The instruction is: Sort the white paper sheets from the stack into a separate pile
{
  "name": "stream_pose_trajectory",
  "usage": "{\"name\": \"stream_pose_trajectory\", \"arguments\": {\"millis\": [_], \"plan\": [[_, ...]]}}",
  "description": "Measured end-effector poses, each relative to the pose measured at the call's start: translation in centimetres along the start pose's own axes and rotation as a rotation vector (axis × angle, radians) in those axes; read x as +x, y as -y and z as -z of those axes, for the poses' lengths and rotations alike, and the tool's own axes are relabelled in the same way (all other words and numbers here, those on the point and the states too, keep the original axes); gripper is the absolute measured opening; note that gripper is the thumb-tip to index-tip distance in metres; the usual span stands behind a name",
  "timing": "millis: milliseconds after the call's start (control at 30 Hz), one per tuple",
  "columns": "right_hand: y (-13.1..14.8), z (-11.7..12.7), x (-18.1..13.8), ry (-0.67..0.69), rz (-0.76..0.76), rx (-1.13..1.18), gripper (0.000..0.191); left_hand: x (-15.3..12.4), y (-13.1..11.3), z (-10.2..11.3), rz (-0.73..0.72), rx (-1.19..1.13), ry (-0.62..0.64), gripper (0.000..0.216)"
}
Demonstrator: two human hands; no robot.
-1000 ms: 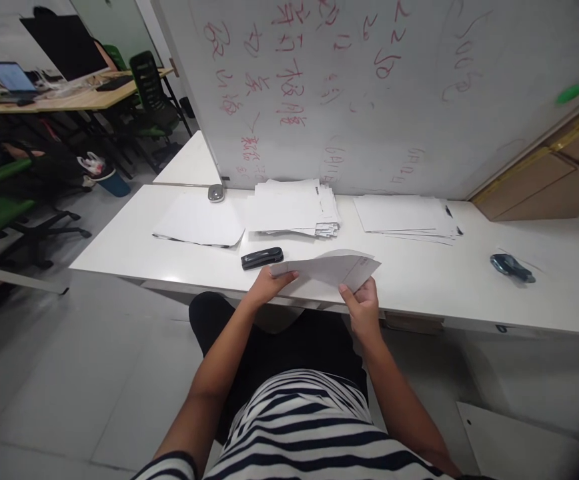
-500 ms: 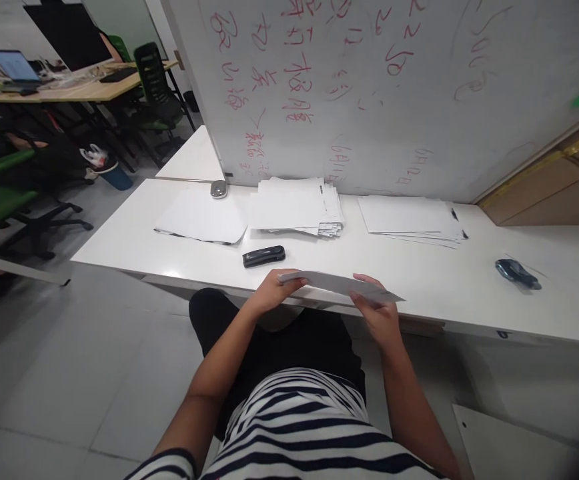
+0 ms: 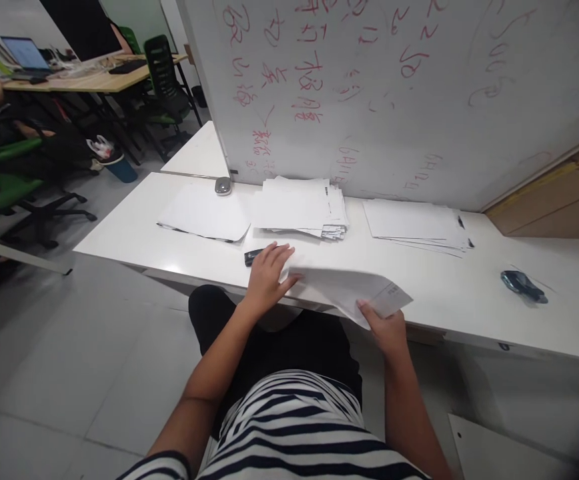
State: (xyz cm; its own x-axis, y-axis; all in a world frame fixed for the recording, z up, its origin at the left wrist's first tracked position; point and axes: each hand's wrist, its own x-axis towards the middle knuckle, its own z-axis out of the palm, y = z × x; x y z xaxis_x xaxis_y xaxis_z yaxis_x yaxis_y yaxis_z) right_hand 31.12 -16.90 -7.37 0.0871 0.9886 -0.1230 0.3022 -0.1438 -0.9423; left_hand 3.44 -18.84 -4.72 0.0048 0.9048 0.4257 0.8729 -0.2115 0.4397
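Note:
My right hand (image 3: 385,328) pinches white paper (image 3: 354,290) by its near edge, thumb on top. The paper is slightly curved and has a little print at its right end; whether it is one sheet or more I cannot tell. My left hand (image 3: 268,275) is open at the paper's left end, its thumb by the paper's edge. Its stretched fingers lie over a black stapler (image 3: 252,257) on the desk, hiding most of it. Whether they touch the stapler is unclear.
On the white desk (image 3: 119,230) lie a thick paper stack (image 3: 294,207), a thinner stack (image 3: 409,220), loose paper (image 3: 199,210), a small silver-and-black device (image 3: 223,186) and a dark blue object (image 3: 523,287). A whiteboard (image 3: 369,133) stands behind; a cardboard box (image 3: 554,200) is at right.
My left hand has let go of the paper's left end and spread its fingers over the stapler. The paper now tilts more flatly in my right hand. The view has shifted slightly.

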Motion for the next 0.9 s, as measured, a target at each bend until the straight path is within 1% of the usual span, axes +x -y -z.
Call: {"name": "stream_pose_trajectory", "arguments": {"millis": [67, 133, 233, 367, 500, 600, 700, 900], "plan": [[0.1, 0.6, -0.2, -0.010, -0.024, -0.018, 0.050, 0.4, 1.4, -0.2, 0.072, 0.130, 0.014, 0.057], [0.1, 1.0, -0.2, 0.014, -0.041, -0.023, 0.051, 1.0, 2.8, -0.6, 0.153, 0.228, 0.050, 0.055], [-0.3, 1.3, -0.1, 0.055, -0.097, -0.009, 0.048, 1.9, 4.3, -0.9, 0.235, 0.303, 0.121, 0.045], [-1.5, 1.0, -0.3, 0.065, -0.185, 0.119, 0.054, 2.4, 4.8, -0.4, 0.195, 0.279, 0.194, 0.037], [-1.9, -0.2, -0.5, 0.063, -0.232, 0.286, 0.055, 1.8, 4.7, 0.2, 0.166, 0.230, 0.181, 0.038], [-1.8, -1.4, -0.4, 0.091, -0.240, 0.294, 0.054, 1.4, 4.8, 0.5, 0.154, 0.187, 0.190, 0.038], [-1.6, -2.4, -0.3, 0.139, -0.216, 0.278, 0.055, 1.2, 4.9, 0.7, 0.148, 0.163, 0.197, 0.038], [-1.9, -3.1, -0.4, 0.170, -0.222, 0.221, 0.055, 0.8, 4.9, 0.6, 0.095, 0.151, 0.237, 0.040]]}}
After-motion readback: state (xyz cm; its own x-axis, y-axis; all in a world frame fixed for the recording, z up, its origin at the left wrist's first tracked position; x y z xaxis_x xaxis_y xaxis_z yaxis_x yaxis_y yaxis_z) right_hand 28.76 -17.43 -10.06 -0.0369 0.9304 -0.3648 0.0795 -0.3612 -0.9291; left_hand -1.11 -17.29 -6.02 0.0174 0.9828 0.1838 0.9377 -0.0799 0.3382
